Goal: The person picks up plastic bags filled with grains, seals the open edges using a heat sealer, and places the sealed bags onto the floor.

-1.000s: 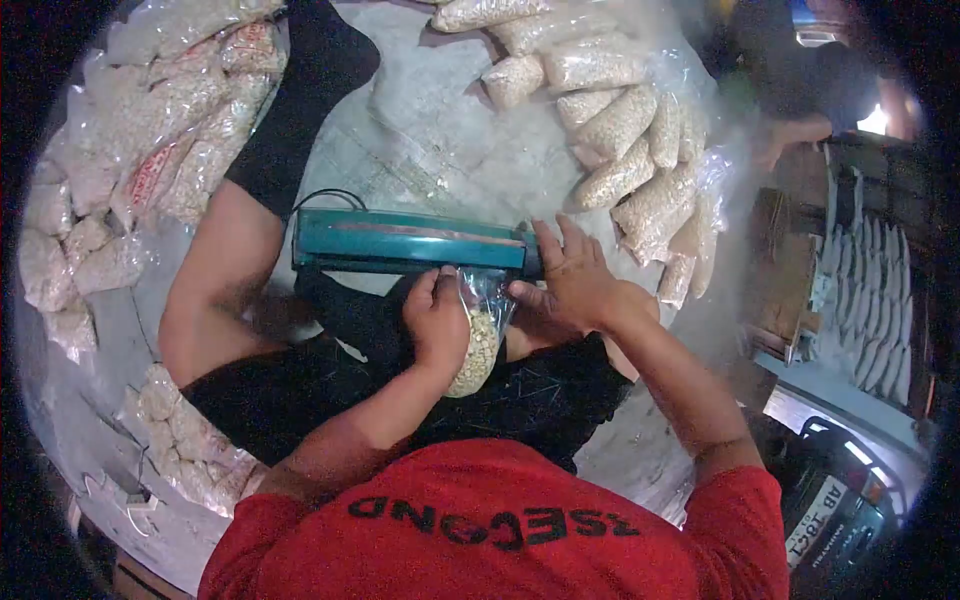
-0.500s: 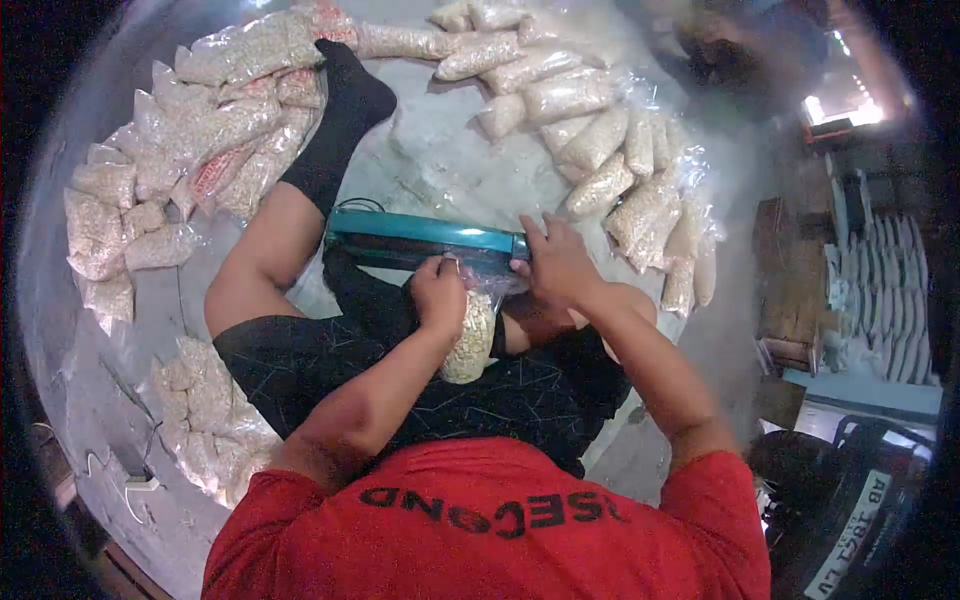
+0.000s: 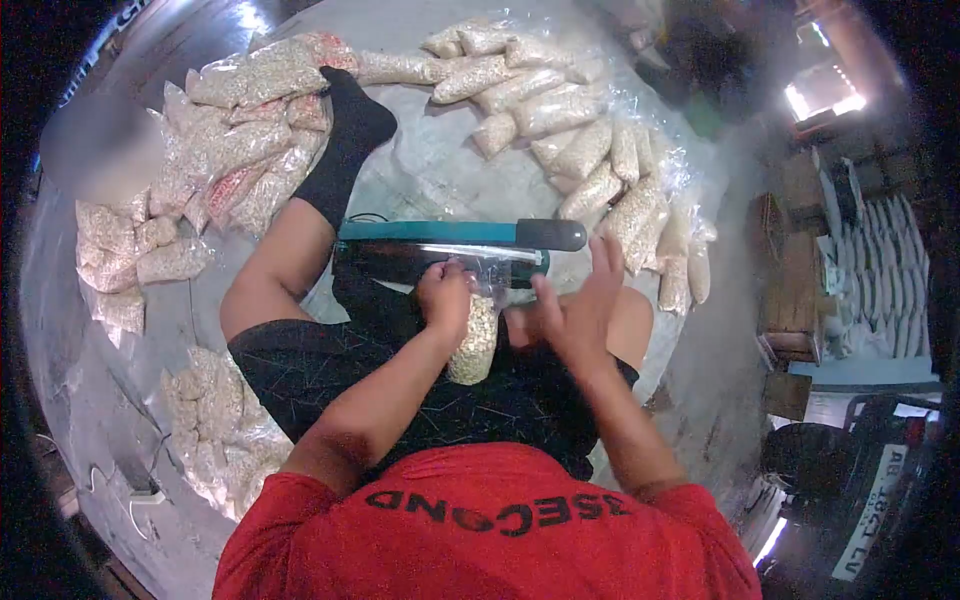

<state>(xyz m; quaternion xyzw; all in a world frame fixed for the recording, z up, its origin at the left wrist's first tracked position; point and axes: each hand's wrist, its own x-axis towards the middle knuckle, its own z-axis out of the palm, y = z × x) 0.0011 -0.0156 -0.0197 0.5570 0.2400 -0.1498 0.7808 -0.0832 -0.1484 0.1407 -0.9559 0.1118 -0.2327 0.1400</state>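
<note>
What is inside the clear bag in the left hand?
The clear bag holds pale pieces in its lower part; whatever the left hand covers cannot be seen.

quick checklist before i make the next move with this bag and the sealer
1. Bag held by the left hand: ok, gripped near its upper end.
2. Right hand clear of the black handle: ok, open and apart from it.
3. Sealer's teal arm lifted off its dark base: looks ok.
4. Right hand also supporting the bag: not ok, it isn't holding it.
5. Bag's top sealed all the way across: cannot tell, too small and glossy.
</note>
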